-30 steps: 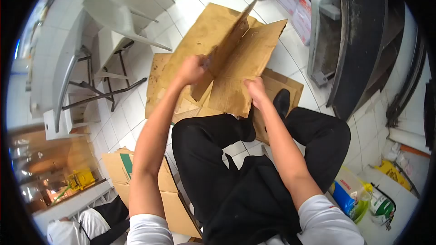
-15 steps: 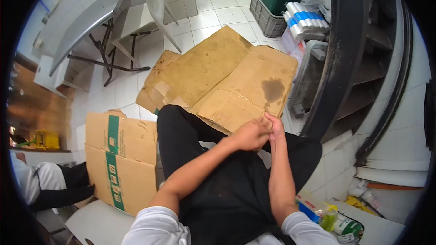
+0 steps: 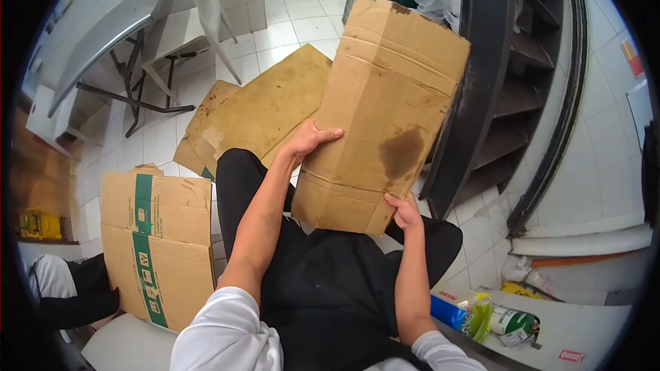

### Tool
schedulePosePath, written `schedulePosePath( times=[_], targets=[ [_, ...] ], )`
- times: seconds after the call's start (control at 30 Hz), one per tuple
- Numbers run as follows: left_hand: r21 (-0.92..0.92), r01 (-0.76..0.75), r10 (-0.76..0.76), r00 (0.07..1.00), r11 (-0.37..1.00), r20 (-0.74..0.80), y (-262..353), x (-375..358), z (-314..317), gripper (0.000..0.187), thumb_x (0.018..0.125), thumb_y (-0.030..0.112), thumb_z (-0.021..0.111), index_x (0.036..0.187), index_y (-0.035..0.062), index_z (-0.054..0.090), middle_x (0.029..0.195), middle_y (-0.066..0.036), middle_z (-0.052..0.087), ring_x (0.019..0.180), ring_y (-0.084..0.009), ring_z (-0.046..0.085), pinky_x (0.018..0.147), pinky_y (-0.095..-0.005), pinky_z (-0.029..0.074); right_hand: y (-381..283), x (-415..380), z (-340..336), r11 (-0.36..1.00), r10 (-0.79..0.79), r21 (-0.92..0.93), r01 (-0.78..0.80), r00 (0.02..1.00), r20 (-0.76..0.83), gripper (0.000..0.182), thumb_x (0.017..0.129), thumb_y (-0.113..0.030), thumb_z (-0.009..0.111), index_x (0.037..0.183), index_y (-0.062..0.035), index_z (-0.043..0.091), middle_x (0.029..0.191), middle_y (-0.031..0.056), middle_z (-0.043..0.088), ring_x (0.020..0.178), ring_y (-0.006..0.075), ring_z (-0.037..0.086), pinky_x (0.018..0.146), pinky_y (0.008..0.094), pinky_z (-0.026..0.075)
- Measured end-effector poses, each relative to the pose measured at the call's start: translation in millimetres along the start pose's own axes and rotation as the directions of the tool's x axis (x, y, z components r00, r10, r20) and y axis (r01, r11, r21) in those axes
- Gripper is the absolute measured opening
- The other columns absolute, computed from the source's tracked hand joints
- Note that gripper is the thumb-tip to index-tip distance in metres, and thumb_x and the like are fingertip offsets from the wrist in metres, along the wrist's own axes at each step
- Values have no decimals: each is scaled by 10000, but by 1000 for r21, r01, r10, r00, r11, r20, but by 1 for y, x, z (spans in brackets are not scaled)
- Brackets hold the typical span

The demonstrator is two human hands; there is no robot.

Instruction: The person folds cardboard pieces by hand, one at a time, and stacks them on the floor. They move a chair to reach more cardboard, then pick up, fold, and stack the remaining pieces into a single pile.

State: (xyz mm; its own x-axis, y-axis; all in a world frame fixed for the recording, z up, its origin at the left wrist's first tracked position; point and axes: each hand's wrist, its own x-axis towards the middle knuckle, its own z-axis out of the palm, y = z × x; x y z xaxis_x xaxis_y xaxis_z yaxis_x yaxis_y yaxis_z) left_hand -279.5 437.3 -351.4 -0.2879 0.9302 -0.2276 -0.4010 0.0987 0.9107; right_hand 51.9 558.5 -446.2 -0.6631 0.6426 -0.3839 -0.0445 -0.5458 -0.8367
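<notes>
A flattened cardboard box (image 3: 371, 110) with a dark round stain is tilted up in front of me, its lower edge near my lap. My left hand (image 3: 309, 139) grips its left edge, thumb lying across the front and fingers hidden behind. At the lower right edge, my right hand (image 3: 404, 211) pinches the board with the thumb in front. Behind it, a larger stained cardboard sheet (image 3: 268, 99) lies flat on the tiles. To my left stands another flattened carton (image 3: 185, 233) with a green printed stripe.
A black metal staircase (image 3: 474, 96) rises close on the right. A folding table (image 3: 110, 41) and a white chair (image 3: 179, 31) stand at the upper left. Another person's dark-clothed leg (image 3: 75, 302) shows at lower left. Bottles and packets (image 3: 481, 316) lie at lower right.
The stained cardboard box has been lifted off the floor pile and tilted up towards me. My hands, together before, are now apart on its left and right edges. The view has shifted slightly right.
</notes>
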Motion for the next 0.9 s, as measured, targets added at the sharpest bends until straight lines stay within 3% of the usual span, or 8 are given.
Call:
schedulePosePath(
  times=[0.17, 0.27, 0.37, 0.43, 0.5, 0.63, 0.77, 0.9],
  targets=[
    [149, -97, 145, 923, 984, -356, -54, 11, 9, 419, 850, 183, 845, 1150, -58, 681, 1044, -154, 749, 892, -231, 733, 799, -340, 586, 9, 9, 10, 984, -12, -177, -13, 990, -143, 453, 880, 45, 715, 1313, 43, 579, 1215, 136, 703, 1100, 251, 684, 941, 362, 546],
    [3, -103, 94, 898, 995, -431, -64, 26, 0, 423, 878, 166, 821, 1177, -80, 651, 1042, -167, 745, 878, -261, 738, 819, -384, 598, 25, 42, -8, 751, -417, -644, 147, 861, -290, 642, 898, -150, 778, 1436, 48, 491, 1320, 233, 645, 1225, 299, 628, 1039, 386, 481],
    [-184, -229, 90, 825, 956, -558, -80, 36, -25, 480, 904, 180, 799, 1256, -76, 596, 1103, -187, 725, 936, -298, 731, 851, -438, 610, 31, 24, -18, 588, -533, -808, -21, 742, -407, 814, 910, -244, 780, 1549, 8, 345, 1495, 294, 482, 1368, 341, 510, 1135, 415, 392],
    [-422, -382, 59, 794, 822, -605, -90, 40, -43, 539, 930, 205, 773, 1338, -53, 535, 1213, -220, 681, 1037, -343, 705, 895, -498, 604, 18, -1, 8, 861, -202, -493, -124, 807, -555, 969, 900, -360, 798, 1603, -27, 220, 1607, 295, 313, 1456, 366, 394, 1188, 421, 327],
    [-503, -381, 19, 811, 776, -585, -93, 38, -43, 537, 928, 201, 775, 1346, -41, 540, 1251, -206, 666, 1076, -328, 686, 931, -483, 587, 23, -11, 11, 869, 344, 395, -298, 938, -50, 1027, 887, -425, 802, 1615, -57, 178, 1631, 269, 281, 1473, 371, 367, 1201, 470, 306],
    [-731, -198, -119, 926, 653, -357, -120, 36, -16, 529, 977, 247, 712, 1395, -4, 507, 1354, -190, 617, 1226, -354, 616, 1038, -526, 526, 72, 37, 23, 974, -18, 224, 29, 999, -51, 865, 934, -449, 735, 1586, -121, 271, 1592, 143, 380, 1457, 358, 373, 1172, 570, 316],
    [-673, -169, -49, 955, 720, -292, -137, 25, 35, 568, 1000, 348, 671, 1435, 31, 490, 1409, -179, 590, 1280, -355, 578, 1100, -542, 466, 64, 19, -22, 945, 221, 266, -190, 971, -91, 643, 938, -424, 729, 1459, -127, 497, 1404, 39, 600, 1326, 254, 534, 1096, 514, 415],
    [-822, 56, -212, 974, 566, -79, -133, 34, 70, 570, 987, 374, 690, 1407, 29, 517, 1367, -160, 620, 1231, -321, 615, 1067, -507, 502, -20, -27, -17, 973, -218, 22, 232, 941, -258, 623, 950, -318, 741, 1464, -75, 486, 1368, 70, 626, 1276, 266, 578, 1053, 445, 471]
  ],
)
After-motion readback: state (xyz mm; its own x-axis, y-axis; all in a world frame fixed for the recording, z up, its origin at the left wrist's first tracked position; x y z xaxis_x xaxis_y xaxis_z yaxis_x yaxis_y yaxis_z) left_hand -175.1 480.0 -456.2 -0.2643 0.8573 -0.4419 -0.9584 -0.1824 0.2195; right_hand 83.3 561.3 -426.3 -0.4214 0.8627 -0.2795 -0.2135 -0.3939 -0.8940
